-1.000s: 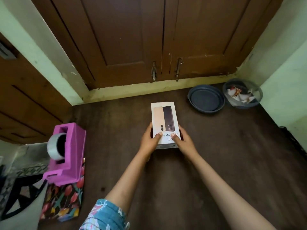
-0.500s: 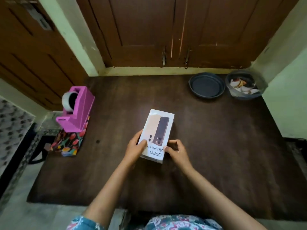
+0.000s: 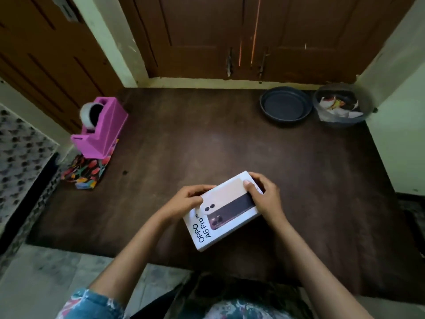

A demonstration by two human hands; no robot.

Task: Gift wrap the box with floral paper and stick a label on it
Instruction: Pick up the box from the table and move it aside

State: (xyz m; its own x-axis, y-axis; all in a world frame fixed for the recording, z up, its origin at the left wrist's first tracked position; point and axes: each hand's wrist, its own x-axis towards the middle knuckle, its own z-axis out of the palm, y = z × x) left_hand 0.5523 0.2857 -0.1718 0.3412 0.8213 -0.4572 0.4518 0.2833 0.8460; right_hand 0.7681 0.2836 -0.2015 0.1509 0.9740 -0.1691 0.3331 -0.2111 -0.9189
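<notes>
In the lower centre of the frame, a white cardboard phone box (image 3: pixel 227 203) sits slantwise over the dark brown wooden table (image 3: pixel 207 139). The left hand (image 3: pixel 188 200) grasps its left long edge, thumb on top. The right hand (image 3: pixel 265 196) clasps its far end, fingers curled behind it. At middle left, folded floral paper (image 3: pixel 80 172) lies under a pink tape dispenser (image 3: pixel 103 130).
</notes>
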